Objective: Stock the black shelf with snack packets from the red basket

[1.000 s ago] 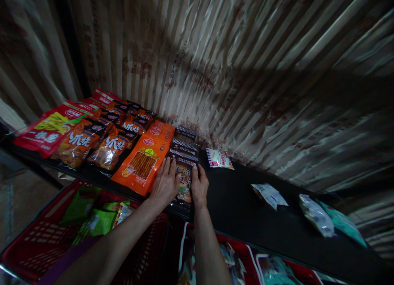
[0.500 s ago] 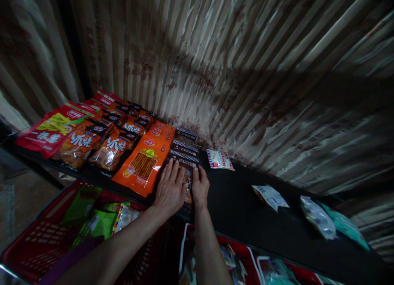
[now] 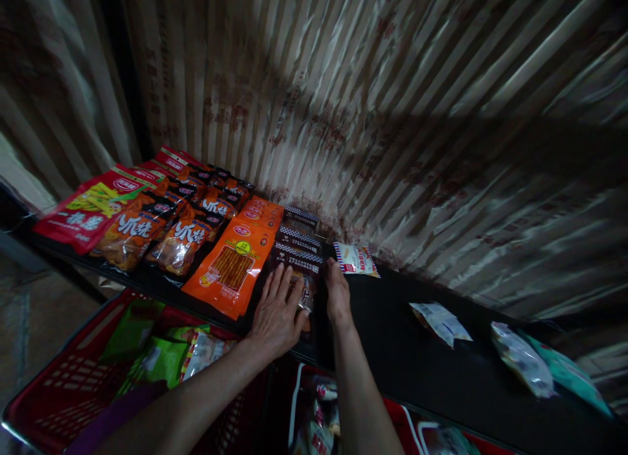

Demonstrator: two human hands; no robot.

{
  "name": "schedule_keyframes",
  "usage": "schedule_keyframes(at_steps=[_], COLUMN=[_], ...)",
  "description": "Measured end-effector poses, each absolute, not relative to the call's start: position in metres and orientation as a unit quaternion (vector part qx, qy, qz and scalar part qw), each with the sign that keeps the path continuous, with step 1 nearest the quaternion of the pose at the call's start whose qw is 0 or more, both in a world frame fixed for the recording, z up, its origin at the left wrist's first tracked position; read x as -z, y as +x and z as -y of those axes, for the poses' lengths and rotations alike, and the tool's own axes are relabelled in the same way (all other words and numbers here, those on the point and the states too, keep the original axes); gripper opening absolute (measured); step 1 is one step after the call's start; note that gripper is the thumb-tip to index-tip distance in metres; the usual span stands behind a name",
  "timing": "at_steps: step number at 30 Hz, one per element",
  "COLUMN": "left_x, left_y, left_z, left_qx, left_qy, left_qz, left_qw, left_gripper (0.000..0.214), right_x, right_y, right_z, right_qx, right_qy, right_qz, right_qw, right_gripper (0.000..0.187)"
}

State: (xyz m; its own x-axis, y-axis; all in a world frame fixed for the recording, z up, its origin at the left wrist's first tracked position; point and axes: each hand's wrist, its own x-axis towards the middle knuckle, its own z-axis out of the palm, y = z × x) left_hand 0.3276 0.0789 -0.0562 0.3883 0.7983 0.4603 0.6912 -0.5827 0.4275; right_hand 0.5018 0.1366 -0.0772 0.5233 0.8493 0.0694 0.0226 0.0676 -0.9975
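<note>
My left hand [image 3: 279, 316] lies flat, fingers stretched, on the front one of several dark brown snack packets [image 3: 297, 256] with checked top edges, which overlap in a row on the shelf. Part of that front packet is hidden under the hand. To the right of the row, my right hand [image 3: 338, 292] is apart from the packets, its fingers slightly bent and nothing seen in them. Just beyond its fingertips lies a small white and red packet [image 3: 356, 259]. Orange packets of snack sticks [image 3: 231, 270] lie left of the dark row.
Black-and-orange packets [image 3: 179, 242] and red packets [image 3: 81, 213] fill the left of the black shelf [image 3: 387, 330]. Farther right lie a white packet [image 3: 441, 321], a clear one [image 3: 523, 360] and a teal one [image 3: 572, 371]. Below is a red basket [image 3: 53, 376] with green packets [image 3: 164, 360].
My right hand has moved right, away from the side of the dark packets. My left hand stays on the front packet. The view has shifted slightly.
</note>
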Motion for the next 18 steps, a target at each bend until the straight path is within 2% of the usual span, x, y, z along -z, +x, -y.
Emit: schedule_keyframes(at_steps=[4, 9, 14, 18], left_x=[0.057, 0.059, 0.060, 0.060], left_y=[0.328, 0.327, 0.327, 0.327], left_z=[-0.079, -0.080, -0.080, -0.080], left_qx=[-0.326, -0.325, -0.322, -0.319], left_qy=[0.827, 0.828, 0.827, 0.827], left_qz=[-0.450, -0.448, -0.450, -0.451], left_qw=[0.084, 0.095, 0.101, 0.106], left_gripper=[0.054, 0.055, 0.054, 0.056], right_x=[0.074, 0.073, 0.074, 0.075], right_y=[0.506, 0.504, 0.502, 0.496], right_z=[-0.153, -0.161, -0.164, -0.158], right_qx=[-0.391, -0.416, -0.423, -0.378], right_qy=[-0.578, -0.569, -0.570, -0.599], right_qz=[0.327, 0.318, 0.328, 0.334], right_qw=[0.637, 0.633, 0.624, 0.622], right_gripper=[0.066, 0.069, 0.070, 0.073])
